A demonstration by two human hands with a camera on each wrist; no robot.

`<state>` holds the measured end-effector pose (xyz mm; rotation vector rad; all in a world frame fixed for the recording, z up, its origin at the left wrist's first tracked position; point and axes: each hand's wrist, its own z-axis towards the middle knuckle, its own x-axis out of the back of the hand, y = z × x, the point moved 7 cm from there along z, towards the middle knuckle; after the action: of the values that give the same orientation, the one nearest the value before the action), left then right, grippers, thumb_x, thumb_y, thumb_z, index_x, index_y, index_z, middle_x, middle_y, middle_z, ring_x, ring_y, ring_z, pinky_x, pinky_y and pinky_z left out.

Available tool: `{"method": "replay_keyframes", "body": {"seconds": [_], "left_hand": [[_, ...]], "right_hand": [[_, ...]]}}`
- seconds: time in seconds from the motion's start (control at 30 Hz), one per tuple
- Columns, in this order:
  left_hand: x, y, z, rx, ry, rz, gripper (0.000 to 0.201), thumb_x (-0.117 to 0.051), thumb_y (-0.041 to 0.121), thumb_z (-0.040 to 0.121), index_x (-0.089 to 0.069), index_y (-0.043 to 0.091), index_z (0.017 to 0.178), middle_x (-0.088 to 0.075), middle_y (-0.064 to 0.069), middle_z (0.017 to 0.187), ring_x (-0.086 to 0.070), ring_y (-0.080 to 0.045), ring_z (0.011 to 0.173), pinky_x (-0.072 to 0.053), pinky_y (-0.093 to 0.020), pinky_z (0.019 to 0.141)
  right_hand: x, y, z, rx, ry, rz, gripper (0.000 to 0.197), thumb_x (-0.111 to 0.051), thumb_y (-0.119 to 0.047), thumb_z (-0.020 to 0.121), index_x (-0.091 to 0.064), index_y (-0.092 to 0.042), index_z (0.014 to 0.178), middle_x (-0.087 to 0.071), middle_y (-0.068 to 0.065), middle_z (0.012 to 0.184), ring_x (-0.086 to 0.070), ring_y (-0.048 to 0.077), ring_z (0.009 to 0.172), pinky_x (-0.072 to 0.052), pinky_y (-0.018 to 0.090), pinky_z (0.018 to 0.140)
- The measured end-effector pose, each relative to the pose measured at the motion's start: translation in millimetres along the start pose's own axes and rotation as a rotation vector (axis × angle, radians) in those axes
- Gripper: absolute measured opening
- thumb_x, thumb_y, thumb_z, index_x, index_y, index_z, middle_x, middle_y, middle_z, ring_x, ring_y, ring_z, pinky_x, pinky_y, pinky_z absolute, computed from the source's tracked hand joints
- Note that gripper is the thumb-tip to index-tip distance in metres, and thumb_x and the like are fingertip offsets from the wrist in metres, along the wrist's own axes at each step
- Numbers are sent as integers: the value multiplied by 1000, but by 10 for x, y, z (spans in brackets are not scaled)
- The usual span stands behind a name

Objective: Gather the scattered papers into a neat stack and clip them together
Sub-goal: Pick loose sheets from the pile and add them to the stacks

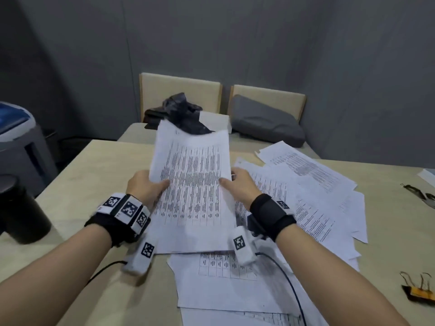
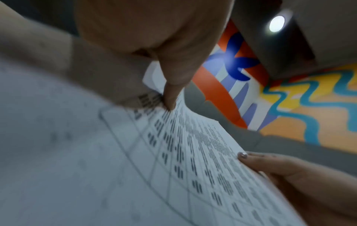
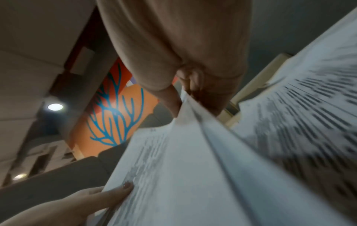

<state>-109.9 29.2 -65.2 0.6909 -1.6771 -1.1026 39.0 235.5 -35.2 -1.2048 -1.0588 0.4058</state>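
I hold a bundle of printed sheets [image 1: 191,184] tilted up over the table, bottom edge low near my wrists. My left hand [image 1: 147,187] pinches its left edge, thumb on top; my right hand [image 1: 237,187] pinches the right edge the same way. In the left wrist view the thumb [image 2: 172,94] presses on the held sheets [image 2: 173,168]. In the right wrist view fingers [image 3: 199,85] clamp the paper edge [image 3: 193,152]. More loose papers [image 1: 313,184] lie fanned to the right and others [image 1: 223,285] below the bundle. An orange binder clip [image 1: 420,290] lies at the right edge.
A black cylinder [image 1: 21,212] stands at the table's left. A black bag [image 1: 181,111] and white box [image 1: 216,118] sit at the far end, with two chairs [image 1: 179,92] behind. Another metal clip [image 1: 421,194] lies far right. Wrist cables [image 1: 292,285] trail across the papers.
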Motion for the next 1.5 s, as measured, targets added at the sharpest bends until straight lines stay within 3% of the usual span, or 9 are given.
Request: {"method": "replay_keyframes", "body": {"seconds": [0.13,0.23,0.37,0.5,0.67,0.83,1.07,1.3,1.5], "left_hand": [[-65,-180,-31,46,-11,331,19,-65,20,86,-67,4,94,-69,-11,82,-65,-27,69,-46,-25,51],[-87,-266,42,110,-61,306,20,-63,20,87,-64,3,96,-70,-14,88,-68,-31,75,-58,-37,63],[-98,-294,122,151,-149,353,22,-59,21,91,-58,4,76,-60,-9,67,-57,-24,59,-44,-26,51],[-148,-276,194,179,-176,314,41,-52,40,94,-55,0,88,-64,-15,76,-61,-29,67,-45,-27,56],[-81,-345,232,139,-95,365,41,-51,42,92,-54,1,89,-63,-14,80,-59,-30,74,-44,-30,66],[-60,-335,186,106,-57,389,37,-54,40,92,-53,9,72,-55,-6,62,-51,-20,56,-32,-24,49],[-102,-316,243,79,-81,491,39,-55,43,91,-62,4,88,-65,-13,75,-64,-32,73,-43,-29,59],[-114,-295,246,62,-87,510,38,-55,40,92,-62,3,91,-66,-16,81,-64,-33,77,-44,-29,63],[-111,-318,272,55,-97,518,38,-56,42,91,-62,4,90,-64,-13,77,-63,-31,73,-43,-29,62]], "right_hand": [[-154,332,-29,-147,-113,-170,31,-59,-22,93,-44,-13,68,-38,0,60,-38,14,49,-28,26,47],[14,468,-21,-229,-118,-120,30,-56,-22,96,-62,5,107,-53,11,78,-53,19,60,-47,31,56],[722,652,7,-242,53,-276,49,-56,-30,95,-46,-9,138,-57,11,130,-63,23,96,-52,34,85],[1631,1115,-104,-439,288,-478,73,-56,-45,93,-30,-4,147,-37,19,151,-42,37,133,-36,45,110],[1825,1728,-337,-699,41,-675,109,-36,-81,81,4,-12,156,12,14,162,11,40,148,-2,52,119],[1795,1768,-316,-643,-3,-720,119,-45,-83,72,8,-16,155,17,16,161,15,43,147,0,56,118],[1605,1615,-186,-530,-75,-861,108,-46,-80,76,-9,-17,155,-8,21,160,-8,48,145,-17,60,115],[1541,1291,-172,-372,0,-925,58,-59,-57,87,-54,-11,120,-52,17,129,-52,32,111,-41,36,88],[1358,1266,-245,-338,-44,-710,91,-63,-74,70,-44,-23,143,-53,2,140,-53,25,121,-44,35,97]]}}
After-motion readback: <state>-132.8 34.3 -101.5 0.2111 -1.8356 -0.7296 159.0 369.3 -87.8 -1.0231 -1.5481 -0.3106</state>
